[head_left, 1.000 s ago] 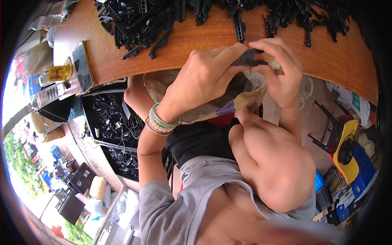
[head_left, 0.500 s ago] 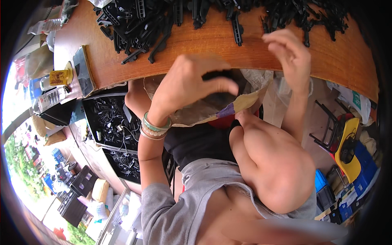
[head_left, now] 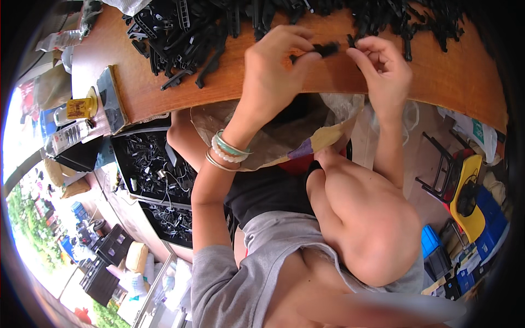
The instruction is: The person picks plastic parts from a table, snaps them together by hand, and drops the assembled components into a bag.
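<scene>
Over the table's near edge, my left hand (head_left: 275, 72), with beaded bracelets and bangles on its wrist, grips a black plastic part (head_left: 327, 50) between thumb and fingers; the part is blurred by motion. Facing it, my right hand (head_left: 387, 72) has its thumb and fingertips closed on a small black plastic piece (head_left: 350, 40). A gap separates the two parts. Behind both hands lies a heap of slim black plastic parts (head_left: 180, 41), with another pile (head_left: 383, 19) to the right. Below my hands an open bag (head_left: 219, 117) rests at my lap, its inside partly hidden by my left arm.
The brown wooden table (head_left: 229, 82) curves across the top. To the left stand a dark flat block (head_left: 112, 95), a yellow-labelled roll (head_left: 80, 108) and black trays (head_left: 147, 158) of small parts and wires. A yellow chair (head_left: 467, 199) stands at the right. My raised knee (head_left: 383, 235) is below my right arm.
My left hand has moved up and right over the table and now holds a black part. My right hand has lowered slightly and its fingers have closed on a small piece.
</scene>
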A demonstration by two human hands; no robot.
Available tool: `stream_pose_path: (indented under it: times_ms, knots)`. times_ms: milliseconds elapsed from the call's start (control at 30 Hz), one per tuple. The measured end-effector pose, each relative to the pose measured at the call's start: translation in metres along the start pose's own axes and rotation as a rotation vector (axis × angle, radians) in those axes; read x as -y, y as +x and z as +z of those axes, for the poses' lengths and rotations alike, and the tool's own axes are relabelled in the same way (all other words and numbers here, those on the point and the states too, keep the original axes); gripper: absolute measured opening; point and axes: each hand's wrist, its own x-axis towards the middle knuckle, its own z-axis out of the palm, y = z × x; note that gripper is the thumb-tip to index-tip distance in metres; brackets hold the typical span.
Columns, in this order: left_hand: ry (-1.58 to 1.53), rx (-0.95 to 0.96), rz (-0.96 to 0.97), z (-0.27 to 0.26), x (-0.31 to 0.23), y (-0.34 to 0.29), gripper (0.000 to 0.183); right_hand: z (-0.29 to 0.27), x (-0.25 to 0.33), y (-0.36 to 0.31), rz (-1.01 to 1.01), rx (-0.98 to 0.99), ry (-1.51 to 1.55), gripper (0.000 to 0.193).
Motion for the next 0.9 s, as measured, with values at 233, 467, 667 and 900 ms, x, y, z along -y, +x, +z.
stream_pose_path:
  times_ms: [233,467,667,900]
  knots:
    - [-0.682,0.118,-0.696,-0.017,-0.017,-0.005,0.032,-0.015,0.024,-0.007,0.292,0.306,0.893,0.033]
    - [-0.756,0.234,-0.753,-0.020,-0.028,-0.008,0.037,-0.002,0.027,-0.016,0.199,0.309,0.930,0.025]
    - [-0.379,0.244,-0.349,-0.013,-0.031,-0.022,0.035,0.006,0.026,-0.025,0.183,0.144,0.846,0.019]
    - [-0.068,0.259,-0.142,-0.023,-0.041,-0.025,0.029,0.000,0.033,-0.018,-0.102,0.124,0.422,0.026]
